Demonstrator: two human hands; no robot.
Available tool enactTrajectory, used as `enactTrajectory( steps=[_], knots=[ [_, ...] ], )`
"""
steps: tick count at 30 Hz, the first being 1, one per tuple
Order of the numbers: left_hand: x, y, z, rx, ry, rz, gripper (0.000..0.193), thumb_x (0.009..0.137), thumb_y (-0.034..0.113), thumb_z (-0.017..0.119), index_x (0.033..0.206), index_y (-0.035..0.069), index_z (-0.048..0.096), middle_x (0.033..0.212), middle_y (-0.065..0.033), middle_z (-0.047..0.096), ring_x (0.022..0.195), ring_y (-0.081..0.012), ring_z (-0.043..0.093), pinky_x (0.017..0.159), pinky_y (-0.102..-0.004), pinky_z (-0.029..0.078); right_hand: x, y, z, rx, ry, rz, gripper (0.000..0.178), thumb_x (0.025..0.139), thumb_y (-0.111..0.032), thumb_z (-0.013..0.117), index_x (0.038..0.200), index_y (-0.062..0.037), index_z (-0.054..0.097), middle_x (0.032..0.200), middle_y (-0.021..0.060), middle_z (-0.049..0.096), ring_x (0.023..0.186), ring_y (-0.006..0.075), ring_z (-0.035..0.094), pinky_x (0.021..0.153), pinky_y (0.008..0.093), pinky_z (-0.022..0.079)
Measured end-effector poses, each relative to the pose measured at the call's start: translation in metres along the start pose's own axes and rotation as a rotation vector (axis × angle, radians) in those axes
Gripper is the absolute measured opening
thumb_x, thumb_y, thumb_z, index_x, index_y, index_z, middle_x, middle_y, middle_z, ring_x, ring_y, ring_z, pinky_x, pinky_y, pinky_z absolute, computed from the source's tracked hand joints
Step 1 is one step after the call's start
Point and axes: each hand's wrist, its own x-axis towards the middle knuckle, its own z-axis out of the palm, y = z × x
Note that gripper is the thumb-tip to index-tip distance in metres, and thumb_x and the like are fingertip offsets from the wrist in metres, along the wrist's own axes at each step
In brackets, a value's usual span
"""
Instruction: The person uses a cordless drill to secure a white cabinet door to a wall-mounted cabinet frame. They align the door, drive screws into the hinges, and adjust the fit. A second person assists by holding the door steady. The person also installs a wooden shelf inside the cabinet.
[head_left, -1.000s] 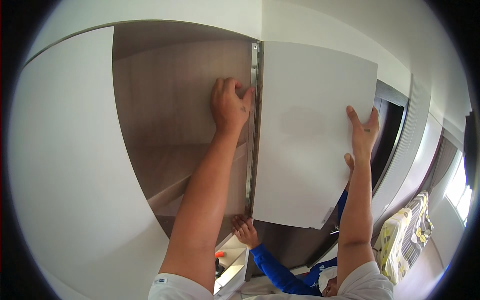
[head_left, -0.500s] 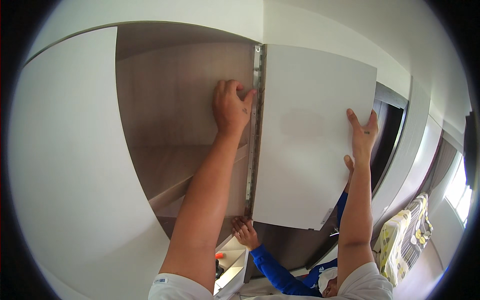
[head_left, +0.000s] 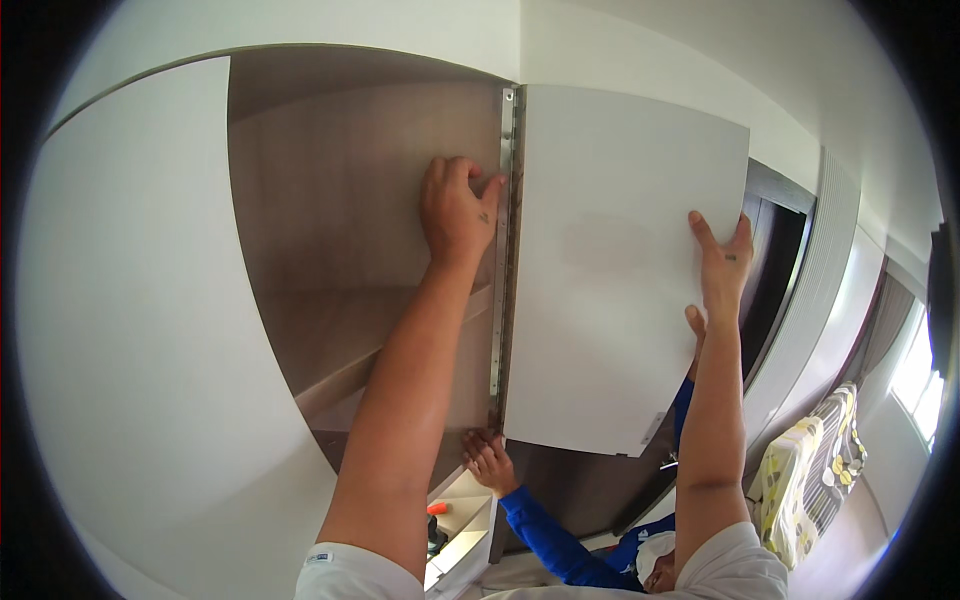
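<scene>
White door panel (head_left: 600, 290) stands upright in the head view, at the right of an open cabinet (head_left: 330, 200), with its left edge beside a long metal strip (head_left: 497, 340) that runs down the cabinet's right side. Of the person's two hands, the left hand (head_left: 458, 215) is half closed, thumb tip at the strip and fingers curled in front of the cabinet interior; whether it grips anything, I cannot tell. The right hand (head_left: 725, 265) is partly open around the panel's right edge, thumb on the white face and fingers at the far side of the edge. Below, a co-worker in a blue sleeve (head_left: 550, 540) has one hand (head_left: 488, 462) raised near the strip's lower end and another (head_left: 695, 322) at the panel's right edge, just below the person's right hand. A shelf (head_left: 340, 385) crosses the cabinet behind the left forearm, and a white panel (head_left: 150, 320) covers the left side
</scene>
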Motion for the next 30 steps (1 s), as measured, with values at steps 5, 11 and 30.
enactTrajectory(
  steps=[5, 11, 30],
  knots=[
    [0.0, 0.002, 0.003, 0.0, 0.006, 0.014, 0.033, 0.075, 0.022, 0.088, 0.088, 0.005, 0.064, 0.089, -0.0115, 0.06, 0.082, -0.0326, 0.061, 0.072, -0.0443, 0.049, 0.002, -0.002, -0.005, 0.003, -0.03, 0.039, 0.055, 0.085, -0.032, 0.084, 0.12, 0.0026, 0.061, 0.109, 0.0167, 0.072, 0.1, 0.0272, 0.07, 0.09, 0.038, 0.053],
    [0.0, 0.001, -0.001, -0.002, -0.012, -0.007, 0.033, 0.075, 0.022, 0.089, 0.088, 0.005, 0.064, 0.09, -0.0113, 0.061, 0.083, -0.0329, 0.062, 0.073, -0.0447, 0.05, 0.0, -0.008, -0.006, 0.008, -0.076, 0.094, 0.057, 0.085, -0.033, 0.084, 0.123, 0.0024, 0.061, 0.112, 0.0169, 0.072, 0.103, 0.0263, 0.069, 0.09, 0.0373, 0.053],
    [0.0, 0.004, -0.003, -0.029, 0.003, -0.024, 0.036, 0.076, 0.027, 0.088, 0.088, 0.005, 0.064, 0.089, -0.0108, 0.061, 0.084, -0.0321, 0.061, 0.074, -0.044, 0.05, -0.003, -0.011, -0.005, 0.065, -0.121, 0.081, 0.076, 0.08, -0.025, 0.089, 0.14, 0.0008, 0.051, 0.12, 0.0177, 0.069, 0.107, 0.0275, 0.069, 0.092, 0.0378, 0.055]
  ],
)
